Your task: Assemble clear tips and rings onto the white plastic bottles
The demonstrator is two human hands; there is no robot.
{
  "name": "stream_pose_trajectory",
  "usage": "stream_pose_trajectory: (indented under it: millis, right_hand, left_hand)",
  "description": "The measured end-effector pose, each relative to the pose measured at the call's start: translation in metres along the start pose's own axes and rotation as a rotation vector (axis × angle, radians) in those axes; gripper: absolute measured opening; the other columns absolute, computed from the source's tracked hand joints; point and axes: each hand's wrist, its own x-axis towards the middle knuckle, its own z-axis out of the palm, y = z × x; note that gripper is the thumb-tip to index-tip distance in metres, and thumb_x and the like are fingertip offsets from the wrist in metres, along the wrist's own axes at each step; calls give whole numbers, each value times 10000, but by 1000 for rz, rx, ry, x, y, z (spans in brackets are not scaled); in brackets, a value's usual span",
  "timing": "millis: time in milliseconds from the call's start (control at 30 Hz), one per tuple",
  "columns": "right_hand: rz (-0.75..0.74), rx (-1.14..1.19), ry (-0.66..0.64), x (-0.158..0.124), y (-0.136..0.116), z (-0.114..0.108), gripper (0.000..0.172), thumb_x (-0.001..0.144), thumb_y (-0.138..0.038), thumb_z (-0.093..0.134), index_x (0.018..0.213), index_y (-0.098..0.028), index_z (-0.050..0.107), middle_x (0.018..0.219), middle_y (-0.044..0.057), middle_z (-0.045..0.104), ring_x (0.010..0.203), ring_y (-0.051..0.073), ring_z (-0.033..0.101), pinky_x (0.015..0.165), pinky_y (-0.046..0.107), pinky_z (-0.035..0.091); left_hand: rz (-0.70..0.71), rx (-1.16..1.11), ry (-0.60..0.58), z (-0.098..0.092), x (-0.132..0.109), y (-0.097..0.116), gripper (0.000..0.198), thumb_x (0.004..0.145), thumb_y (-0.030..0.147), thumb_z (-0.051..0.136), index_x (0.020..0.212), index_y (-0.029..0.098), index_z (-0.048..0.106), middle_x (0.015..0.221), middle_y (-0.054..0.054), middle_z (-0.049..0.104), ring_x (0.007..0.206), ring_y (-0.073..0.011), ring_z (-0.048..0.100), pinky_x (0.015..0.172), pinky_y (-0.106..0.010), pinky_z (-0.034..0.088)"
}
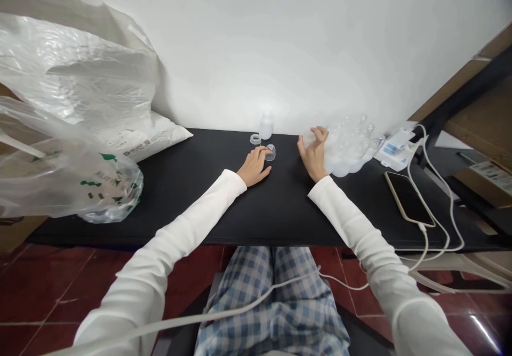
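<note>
1. Head view looked down on a black table (224, 207) set against a white wall, with the person's two white sleeves reaching out over it and checked trousers below the table edge.
2. Left hand (253, 167) rested on the table top with its fingers half-curled. The fingertips lay against a small clear cap (271, 152) while the thumb lay apart on the table, so the hand was loose rather than clasped.
3. That cap sat on the table near the middle, just beside the left fingertips. A clear ring (255, 139) lay a little behind it, and a small translucent bottle (265, 125) stood upright close to the wall.
4. Right hand (314, 156) was raised on its wrist with the fingers curled in, closed around a clear bottle (307, 138) held just above the table at the left edge of a heap of clear bottles (354, 145).
5. The heap lay against the wall and touched the back of the right hand.
6. Further right lay a white box (395, 150) and a phone (408, 198), face up, with a white cable (438, 185) plugged into its near end.
7. At the far left sat a big crumpled plastic bag (68, 180) and, behind it, a white sack (152, 135), both well apart from the hands.
</note>
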Motion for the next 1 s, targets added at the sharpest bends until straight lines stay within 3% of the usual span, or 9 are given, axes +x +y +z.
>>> stream_pose_trajectory:
  millis: [333, 667, 767, 900, 1000]
  right_hand:
    - [135, -133, 9, 4, -9, -4, 430, 1020, -270, 372, 1423, -142, 292, 1430, 238, 396, 1450, 325, 399, 1157, 639, 412]
    - [128, -252, -132, 6, -24, -19, 477, 1018, -156, 245, 1440, -164, 469, 1565, 189, 411, 1555, 345, 278, 1223, 703, 255]
    - [36, -203, -192, 1, -32, -18, 455, 1016, -174, 293, 1404, -185, 531, 1529, 175, 475, 1526, 346, 344, 1218, 686, 288]
    - [-176, -86, -391, -6, -35, -10, 399, 993, -163, 352, 1284, -169, 625, 1422, 167, 584, 1436, 325, 473, 1173, 597, 410]
    - [-199, -82, -490, -8, -27, -3, 365, 981, -148, 360, 1173, -124, 670, 1293, 189, 654, 1336, 327, 550, 1120, 539, 460]
  left_hand:
    - [-132, -16, 84, 6, 1, -7, 529, 885, 274, 615, 1365, 136, 440, 1398, -216, 453, 1239, -348, 522, 1046, -530, 446]
    - [-216, -101, 67, 12, 2, -18, 625, 892, 290, 593, 1444, 126, 350, 1461, -233, 421, 1323, -357, 489, 1104, -564, 418]
    - [-216, -100, 68, 12, 2, -18, 608, 885, 282, 594, 1420, 108, 365, 1450, -239, 437, 1320, -353, 494, 1111, -549, 418]
    - [-208, -95, 85, 12, 3, -19, 559, 869, 269, 603, 1366, 114, 396, 1409, -229, 473, 1274, -335, 524, 1098, -536, 433]
    - [-208, -86, 85, 12, 3, -18, 545, 868, 274, 606, 1352, 126, 403, 1408, -223, 472, 1263, -333, 532, 1086, -529, 442]
